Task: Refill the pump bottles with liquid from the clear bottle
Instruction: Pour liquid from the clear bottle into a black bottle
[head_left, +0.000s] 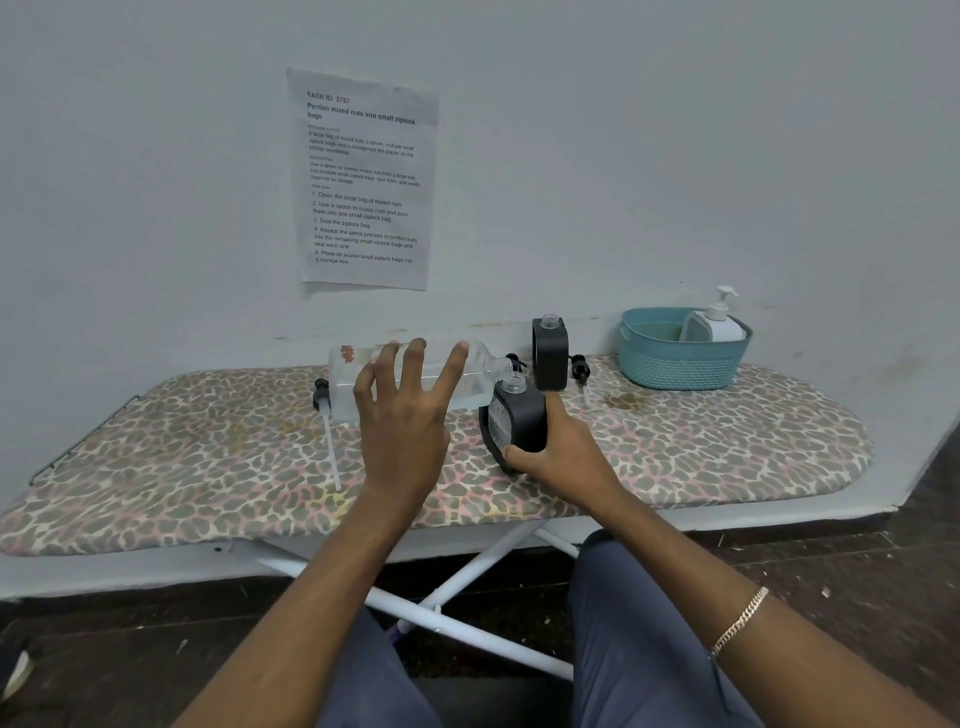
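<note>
A leopard-print ironing board (727, 447) stands against a pale wall. The left hand (410, 415), fingers spread, holds the clear bottle (345, 384) tipped sideways, its neck over the open black pump bottle (519, 421), which the right hand (561, 457) grips near the middle of the board. A teal basket (675, 364) sits far right.
</note>
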